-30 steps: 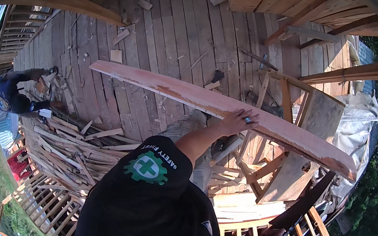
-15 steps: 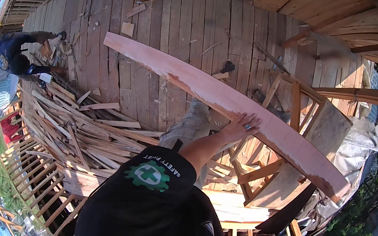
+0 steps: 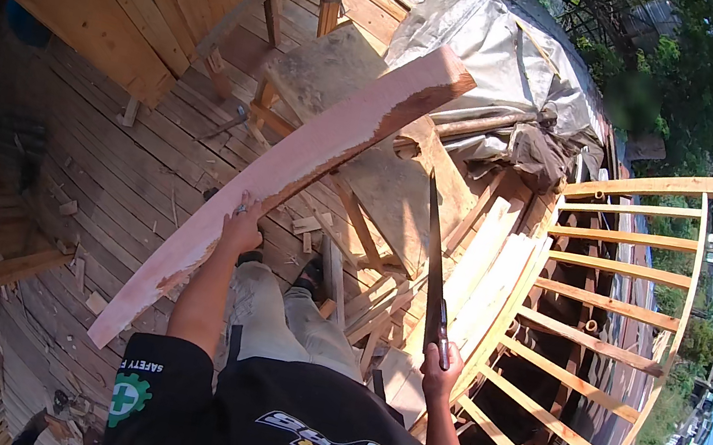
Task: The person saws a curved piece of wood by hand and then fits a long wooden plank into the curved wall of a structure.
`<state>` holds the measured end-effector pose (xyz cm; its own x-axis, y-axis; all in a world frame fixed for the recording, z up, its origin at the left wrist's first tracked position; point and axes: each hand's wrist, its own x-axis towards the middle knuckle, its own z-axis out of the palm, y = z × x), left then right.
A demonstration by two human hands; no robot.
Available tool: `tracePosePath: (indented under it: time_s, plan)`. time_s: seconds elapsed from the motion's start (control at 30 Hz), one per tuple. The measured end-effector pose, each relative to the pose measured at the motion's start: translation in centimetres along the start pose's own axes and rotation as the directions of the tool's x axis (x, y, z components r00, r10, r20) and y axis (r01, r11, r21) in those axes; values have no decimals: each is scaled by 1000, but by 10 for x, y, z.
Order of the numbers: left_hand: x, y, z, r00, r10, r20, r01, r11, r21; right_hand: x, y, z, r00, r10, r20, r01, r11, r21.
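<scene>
A long, curved-looking plank point(image 3: 292, 154), pinkish with a rough brown strip along one edge, runs slantwise in front of me. Its far end lies over a wooden stand with a worn plywood top point(image 3: 332, 66). My left hand point(image 3: 243, 229) grips the plank's near edge, thumb and fingers on its face, a ring showing on one finger. To the right, my right hand point(image 3: 442, 371) is closed around the handle of a handsaw point(image 3: 438, 246). The dark blade points up and away, apart from the plank.
Offcuts point(image 3: 69, 208) litter the plank floor point(image 3: 127, 173). A grey tarpaulin point(image 3: 467, 28) covers a heap beyond the stand. On the right, a slatted wooden railing point(image 3: 604, 304) borders a drop. Pale boards point(image 3: 487, 265) lie beside it. Another person point(image 3: 58, 427) crouches at lower left.
My view has swung right, toward the railing and tarpaulin. The handsaw has come up from low at my right side into full view. My left hand stays on the plank.
</scene>
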<state>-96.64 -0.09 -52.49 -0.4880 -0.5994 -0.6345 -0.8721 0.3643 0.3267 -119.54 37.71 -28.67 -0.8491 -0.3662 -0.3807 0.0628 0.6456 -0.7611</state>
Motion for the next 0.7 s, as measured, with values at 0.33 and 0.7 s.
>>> tracePosePath:
  time_s: [0.33, 0.7]
  plan:
    - [81, -21, 37, 915, 180, 362, -150, 983, -110, -12, -38, -67, 975, -156, -158, 88, 925, -368]
    - [56, -18, 10, 920, 171, 354, -102, 973, -206, -15, -71, -38, 997, -50, -52, 23, 905, -424]
